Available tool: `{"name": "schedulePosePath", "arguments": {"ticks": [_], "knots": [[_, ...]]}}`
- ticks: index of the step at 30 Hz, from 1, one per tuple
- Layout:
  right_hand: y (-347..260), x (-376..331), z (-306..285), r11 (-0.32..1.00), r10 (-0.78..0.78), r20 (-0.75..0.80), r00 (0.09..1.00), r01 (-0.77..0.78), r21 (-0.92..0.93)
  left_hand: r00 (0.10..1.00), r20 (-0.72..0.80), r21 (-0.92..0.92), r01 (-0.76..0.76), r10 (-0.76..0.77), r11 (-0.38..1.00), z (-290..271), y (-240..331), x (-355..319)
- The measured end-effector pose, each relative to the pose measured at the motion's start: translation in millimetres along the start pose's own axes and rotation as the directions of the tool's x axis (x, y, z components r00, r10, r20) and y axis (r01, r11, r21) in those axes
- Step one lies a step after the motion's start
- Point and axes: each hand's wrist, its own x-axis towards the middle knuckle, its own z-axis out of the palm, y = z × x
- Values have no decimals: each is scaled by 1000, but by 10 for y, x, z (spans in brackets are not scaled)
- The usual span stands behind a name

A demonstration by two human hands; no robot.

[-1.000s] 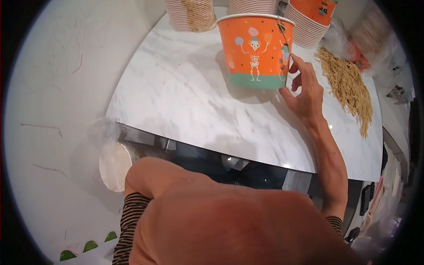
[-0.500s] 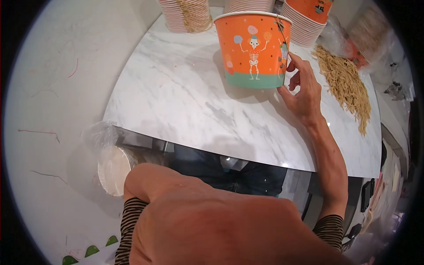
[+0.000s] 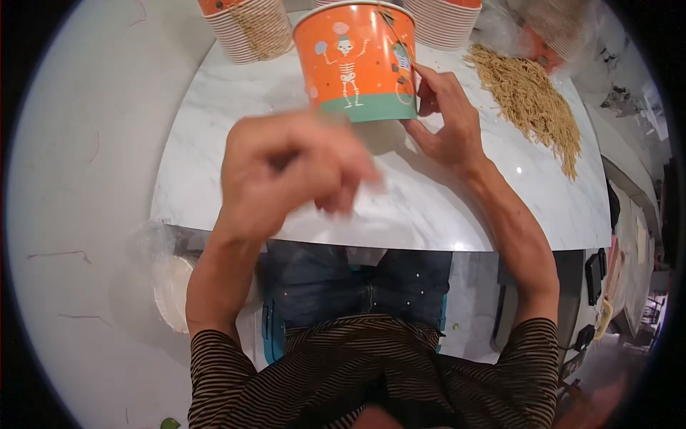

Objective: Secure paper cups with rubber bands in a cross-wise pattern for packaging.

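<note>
An orange paper bucket with a green lower band, a white rim and a printed juggling skeleton stands upright at the far middle of the marble-patterned table. My right hand grips its lower right side, fingers against the wall and thumb by the base. A thin dark cord hangs down the bucket's right side from the rim. My left hand is raised in front of the bucket, apart from it. Its fingers look bent but are smeared by motion, so whether they hold anything does not show.
Stacked paper buckets stand at the back left with tan cords hanging over them; another stack rises behind on the right. A heap of tan cords lies on the right. Below the table's left edge sits a plastic-wrapped white stack.
My left arm, earlier large and low in front, has swung up over the table with its hand now visible. The view has shifted; my right hand stays on the bucket.
</note>
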Motion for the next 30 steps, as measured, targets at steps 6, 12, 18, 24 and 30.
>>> {"name": "schedulePosePath", "arguments": {"ticks": [6, 12, 18, 24, 30], "knots": [[0, -10, -29, 968, 142, -65, 988, -125, 220, 842, -538, 216, 99, 34, 971, -717, -515, 361], [9, 9, -63, 734, 505, -10, 863, -424, 530, 747, -664, 258, 184, 36, 948, -1266, -1048, 500], [226, -18, -151, 590, 700, 49, 712, -616, 522, 810, -582, 551, 328, 72, 767, -1471, -1461, 334], [279, 34, -83, 555, 728, 18, 685, -605, 571, 793, -605, 478, 435, -74, 763, -1267, -1456, 335], [373, 359, -236, 471, 762, 96, 641, -650, 597, 776, -630, 501, 403, 4, 766, -1282, -1456, 294]]}}
